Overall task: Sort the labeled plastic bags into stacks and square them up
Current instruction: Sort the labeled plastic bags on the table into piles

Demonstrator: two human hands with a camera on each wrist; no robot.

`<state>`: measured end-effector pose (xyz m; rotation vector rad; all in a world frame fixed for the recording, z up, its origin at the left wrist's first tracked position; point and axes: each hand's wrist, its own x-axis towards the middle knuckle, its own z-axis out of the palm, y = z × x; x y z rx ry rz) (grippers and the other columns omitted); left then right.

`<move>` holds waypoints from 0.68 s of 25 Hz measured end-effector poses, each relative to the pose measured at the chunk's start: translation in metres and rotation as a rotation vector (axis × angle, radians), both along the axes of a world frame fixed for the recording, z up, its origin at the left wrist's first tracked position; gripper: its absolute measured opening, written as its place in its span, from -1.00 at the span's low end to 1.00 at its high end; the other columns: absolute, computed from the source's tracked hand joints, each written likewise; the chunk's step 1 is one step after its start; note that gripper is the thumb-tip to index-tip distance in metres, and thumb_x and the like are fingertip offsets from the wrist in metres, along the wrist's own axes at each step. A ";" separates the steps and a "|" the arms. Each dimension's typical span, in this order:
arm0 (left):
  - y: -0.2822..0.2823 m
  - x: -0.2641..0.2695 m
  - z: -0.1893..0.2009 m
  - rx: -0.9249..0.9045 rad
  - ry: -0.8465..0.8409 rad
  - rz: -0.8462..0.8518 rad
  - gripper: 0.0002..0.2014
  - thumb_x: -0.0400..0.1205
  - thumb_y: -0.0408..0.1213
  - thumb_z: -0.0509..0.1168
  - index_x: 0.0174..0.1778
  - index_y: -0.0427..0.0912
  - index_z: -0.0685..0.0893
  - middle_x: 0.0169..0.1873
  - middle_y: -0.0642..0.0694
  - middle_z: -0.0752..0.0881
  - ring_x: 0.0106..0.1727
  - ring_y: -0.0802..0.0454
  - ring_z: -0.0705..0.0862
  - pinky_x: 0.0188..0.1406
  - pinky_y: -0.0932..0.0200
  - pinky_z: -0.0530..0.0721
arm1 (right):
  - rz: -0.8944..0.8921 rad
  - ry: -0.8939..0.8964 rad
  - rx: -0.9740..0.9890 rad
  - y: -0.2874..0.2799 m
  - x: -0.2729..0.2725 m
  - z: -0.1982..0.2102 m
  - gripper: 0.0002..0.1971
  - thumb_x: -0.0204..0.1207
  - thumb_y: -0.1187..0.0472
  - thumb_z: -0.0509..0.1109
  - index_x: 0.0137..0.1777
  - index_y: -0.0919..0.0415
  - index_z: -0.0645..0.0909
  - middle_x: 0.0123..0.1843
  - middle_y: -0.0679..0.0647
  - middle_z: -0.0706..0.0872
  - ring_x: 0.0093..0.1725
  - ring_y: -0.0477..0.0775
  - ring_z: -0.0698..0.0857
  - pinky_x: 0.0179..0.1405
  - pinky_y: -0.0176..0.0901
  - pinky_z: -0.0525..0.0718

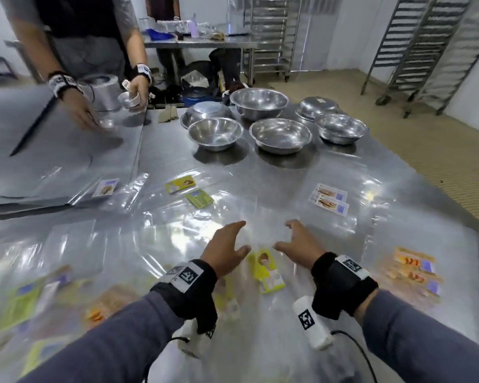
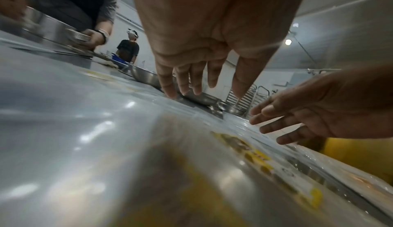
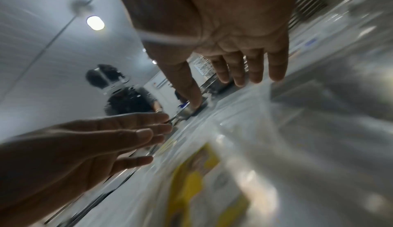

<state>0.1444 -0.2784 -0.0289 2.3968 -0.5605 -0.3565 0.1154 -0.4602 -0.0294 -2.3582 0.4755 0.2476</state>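
At the far left of the desk (image 1: 161, 150) another person's hands (image 1: 80, 109) were busy with small metal tins (image 1: 130, 100), and nearer to me a blurred scatter of plastic bags (image 1: 25, 302) with green and orange labels lay unsorted. Moving right, two bags with yellow and green labels (image 1: 190, 190) sat loose, one tilted against the other.

In the middle, the left hand (image 1: 226, 248) hovered low with its fingers straight and spread, holding nothing. Just beside it, between the two hands, lay the bag with the yellow label (image 1: 266, 272), flat on the desk among other clear bags. The right hand (image 1: 299, 248) mirrored the left, fingers loose and apart, also holding nothing. The palms faced one another with a gap between them. Whether the fingertips touched the plastic, I could not tell.

Behind them stood a group of steel bowls (image 1: 280, 135). Further right lay a pair of bags with white and blue labels (image 1: 329, 199), nearly aligned, and at the right edge an orange-labelled pile (image 1: 415, 269).

To my eye the step was gathering the yellow-labelled bag. Slick film slides easily, so it seemed best to press flat, draw the edges in evenly from both sides, and match labels before tapping the stack square.
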 end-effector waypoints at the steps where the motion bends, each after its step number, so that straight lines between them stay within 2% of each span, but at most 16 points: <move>1: 0.026 -0.009 0.000 -0.020 0.011 0.045 -0.41 0.66 -0.21 0.25 0.60 -0.11 0.21 0.57 -0.06 0.30 0.58 0.01 0.24 0.50 0.26 0.15 | 0.067 -0.003 -0.020 0.024 -0.006 0.003 -0.33 0.48 0.16 0.42 0.54 0.27 0.23 0.53 0.20 0.38 0.49 0.22 0.38 0.38 -0.11 0.38; 4: 0.113 -0.036 -0.001 -0.034 0.051 0.172 -0.40 0.66 -0.23 0.26 0.61 -0.09 0.21 0.55 -0.04 0.33 0.55 0.02 0.30 0.44 0.31 0.19 | 0.239 0.003 -0.051 0.095 -0.021 0.008 -0.33 0.51 0.10 0.39 0.56 0.22 0.21 0.56 0.12 0.35 0.52 0.18 0.33 0.39 -0.12 0.34; 5: 0.144 -0.044 -0.001 -0.040 0.070 0.211 -0.41 0.65 -0.25 0.26 0.60 -0.11 0.22 0.49 -0.07 0.40 0.47 0.03 0.40 0.36 0.33 0.28 | 0.284 0.001 -0.057 0.119 -0.024 0.008 -0.33 0.51 0.08 0.39 0.56 0.20 0.20 0.56 0.11 0.34 0.52 0.17 0.33 0.41 -0.11 0.34; 7: 0.195 -0.058 0.002 -0.069 0.119 0.303 -0.42 0.63 -0.33 0.28 0.58 -0.15 0.28 0.32 -0.14 0.53 0.20 0.07 0.58 0.08 0.44 0.43 | 0.352 -0.006 -0.059 0.160 -0.024 0.008 -0.32 0.49 0.07 0.40 0.56 0.18 0.21 0.56 0.11 0.34 0.51 0.18 0.35 0.45 -0.03 0.35; 8: 0.224 -0.064 0.004 -0.066 0.123 0.355 -0.43 0.63 -0.33 0.29 0.57 -0.17 0.30 0.35 -0.16 0.52 0.22 0.07 0.58 0.04 0.51 0.40 | 0.387 -0.004 -0.061 0.185 -0.024 0.008 -0.31 0.49 0.06 0.40 0.56 0.17 0.22 0.56 0.11 0.34 0.51 0.18 0.35 0.46 0.00 0.35; 10: 0.281 -0.073 0.007 -0.016 0.105 0.433 -0.39 0.58 -0.13 0.29 0.54 -0.21 0.33 0.47 -0.18 0.44 0.44 -0.02 0.45 0.14 0.53 0.27 | 0.455 -0.010 -0.081 0.233 -0.022 0.008 -0.31 0.50 0.06 0.40 0.57 0.16 0.21 0.56 0.12 0.34 0.51 0.19 0.34 0.47 -0.02 0.34; 12: 0.337 -0.076 0.002 0.049 0.060 0.500 -0.19 0.37 0.11 0.17 0.53 -0.25 0.36 0.50 -0.19 0.42 0.51 -0.06 0.39 0.33 0.38 0.24 | 0.508 -0.013 -0.097 0.278 -0.018 0.008 -0.32 0.50 0.06 0.39 0.57 0.15 0.22 0.55 0.13 0.35 0.52 0.19 0.33 0.47 -0.03 0.34; 13: 0.363 -0.075 -0.002 0.079 0.050 0.541 -0.16 0.33 0.12 0.14 0.53 -0.24 0.35 0.51 -0.20 0.41 0.52 -0.08 0.38 0.40 0.28 0.24 | 0.526 -0.014 -0.107 0.298 -0.015 0.007 -0.32 0.49 0.07 0.39 0.57 0.14 0.23 0.55 0.13 0.35 0.52 0.19 0.34 0.46 -0.02 0.35; 14: 0.383 -0.072 -0.005 0.116 0.046 0.590 -0.19 0.37 0.10 0.15 0.55 -0.22 0.33 0.52 -0.18 0.39 0.53 -0.09 0.36 0.44 0.19 0.27 | 0.540 -0.010 -0.123 0.312 -0.013 0.005 -0.32 0.48 0.06 0.40 0.56 0.11 0.24 0.56 0.11 0.34 0.52 0.18 0.34 0.45 -0.02 0.36; 17: 0.443 -0.061 -0.012 0.256 0.013 0.745 -0.38 0.60 -0.06 0.28 0.57 -0.09 0.28 0.55 -0.07 0.35 0.54 -0.07 0.35 0.46 0.05 0.32 | 0.598 0.007 -0.209 0.356 -0.008 -0.001 -0.34 0.48 0.03 0.39 0.56 0.04 0.25 0.58 0.04 0.31 0.53 0.14 0.33 0.42 -0.04 0.38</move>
